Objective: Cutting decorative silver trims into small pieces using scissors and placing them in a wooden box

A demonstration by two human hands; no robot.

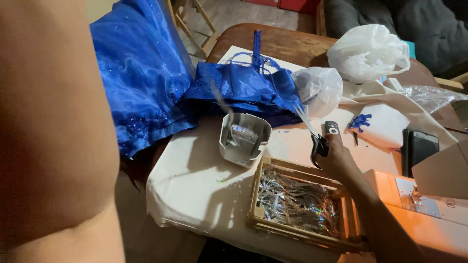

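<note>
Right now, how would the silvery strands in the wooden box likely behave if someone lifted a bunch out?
The silvery strands look thin and limp, so they would probably droop and tangle. They seem very light; loose bits already lie scattered on the white table cover. The wooden box has low sides, so some strands might spill over.

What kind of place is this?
Likely a home sewing or craft table: a blue sequinned dress draped over it, an orange sewing machine at the right, and the right hand holding scissors above a wooden tray of silver trim.
</note>
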